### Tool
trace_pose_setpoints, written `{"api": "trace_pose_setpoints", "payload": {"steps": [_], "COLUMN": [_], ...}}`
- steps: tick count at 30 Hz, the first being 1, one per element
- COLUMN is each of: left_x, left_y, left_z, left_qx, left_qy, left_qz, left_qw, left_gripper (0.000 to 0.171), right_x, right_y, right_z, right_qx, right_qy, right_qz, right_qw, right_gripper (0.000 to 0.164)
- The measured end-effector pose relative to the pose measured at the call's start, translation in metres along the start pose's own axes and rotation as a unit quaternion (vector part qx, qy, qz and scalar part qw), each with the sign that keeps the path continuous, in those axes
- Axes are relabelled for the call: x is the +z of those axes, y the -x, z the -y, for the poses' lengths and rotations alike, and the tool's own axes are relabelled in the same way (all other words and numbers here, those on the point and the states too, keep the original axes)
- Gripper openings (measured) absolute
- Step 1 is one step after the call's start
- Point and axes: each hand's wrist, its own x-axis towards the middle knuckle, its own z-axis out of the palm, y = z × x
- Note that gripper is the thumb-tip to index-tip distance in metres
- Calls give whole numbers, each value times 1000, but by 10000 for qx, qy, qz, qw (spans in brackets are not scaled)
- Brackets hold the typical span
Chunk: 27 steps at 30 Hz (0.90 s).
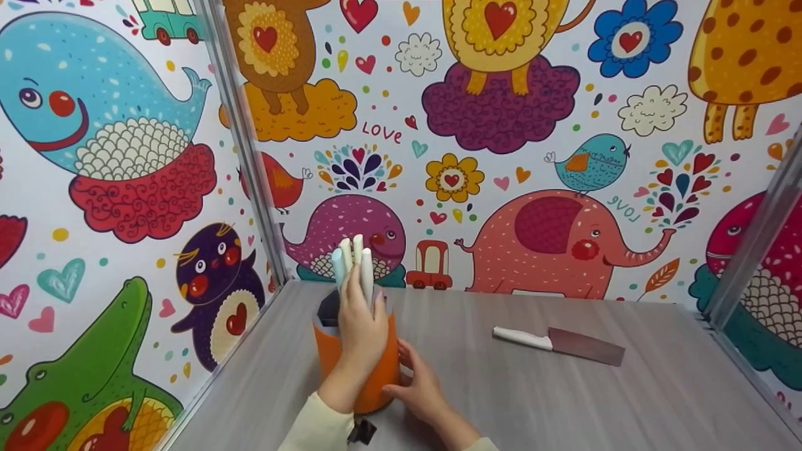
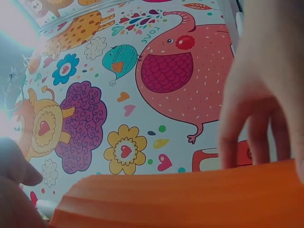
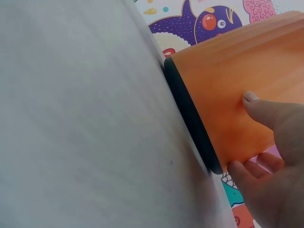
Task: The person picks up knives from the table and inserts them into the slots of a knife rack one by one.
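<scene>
An orange knife holder [image 1: 381, 376] with a dark base stands upright on the table. Several pale handles [image 1: 345, 250] stick up from its top; whatever is below them is hidden inside. My left hand [image 1: 363, 322] is at the holder's mouth, and a white knife handle [image 1: 367, 269] runs between its thumb and fingers. Low on the holder's right side, my right hand [image 1: 423, 385] grips it. In the right wrist view the thumb of that hand [image 3: 280, 161] presses the orange wall, with the fingers near the dark base.
A cleaver [image 1: 557, 344] with a white handle lies flat on the grey table [image 1: 476, 401], right of the holder. Walls printed with cartoon animals [image 1: 545, 238] enclose the table at the back and sides, with metal posts [image 1: 241, 138] at the corners.
</scene>
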Motion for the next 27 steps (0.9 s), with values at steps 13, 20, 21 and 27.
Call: {"api": "trace_pose_setpoints", "payload": {"steps": [13, 20, 21, 27], "left_x": [-30, -34, -35, -34], "left_y": [40, 44, 45, 49], "left_z": [66, 111, 115, 137], "left_qx": [1971, 251, 87, -735], "left_qy": [-389, 256, 404, 976], "left_qz": [-1504, -474, -340, 401], "left_qw": [9680, 9982, 9986, 9917], "left_gripper": [86, 116, 117, 120], "right_x": [1, 1, 1, 0], "right_y": [-2, -3, -3, -1], "right_z": [1, 4, 4, 3], "right_qx": [363, 830, 845, 807], "right_qy": [7, 59, 58, -140], "right_qz": [34, -41, -31, 40], "right_qw": [9993, 9965, 9964, 9966], "right_gripper": [88, 87, 87, 86]}}
